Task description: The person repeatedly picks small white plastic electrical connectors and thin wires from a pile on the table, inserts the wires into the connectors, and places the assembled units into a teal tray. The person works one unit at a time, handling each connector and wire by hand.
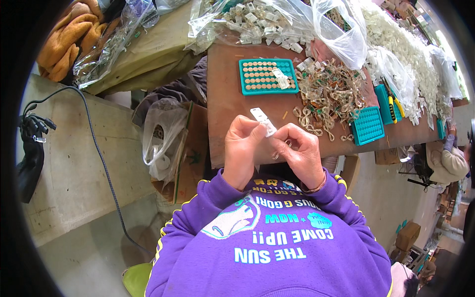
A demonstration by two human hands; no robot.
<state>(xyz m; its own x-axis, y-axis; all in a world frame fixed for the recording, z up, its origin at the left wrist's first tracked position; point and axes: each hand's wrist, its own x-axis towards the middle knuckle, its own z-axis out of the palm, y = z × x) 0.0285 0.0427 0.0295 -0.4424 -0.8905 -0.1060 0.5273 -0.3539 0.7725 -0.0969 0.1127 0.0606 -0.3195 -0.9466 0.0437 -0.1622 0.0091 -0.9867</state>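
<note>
In front of my chest, my left hand (241,148) is closed, pinching a small white plastic card (262,121) between thumb and fingers. Close beside it, my right hand (301,154) is closed too, its fingertips at the card's lower end. A thin beige looped cord (288,142) shows among the right fingers; how it meets the card is hidden. Beyond my hands lies a teal tray (289,66) with rows of round beige pieces, and a white card (280,78) rests across it. A tangled heap of beige cords (329,94) is right of the tray.
A second teal tray (367,126) and yellow-handled pliers (393,106) lie at the table's right. Clear plastic bags (341,39) and heaps of small clear pieces (264,22) cover the far side. A cardboard box (184,163) with a bag stands left. Another person (447,157) sits far right.
</note>
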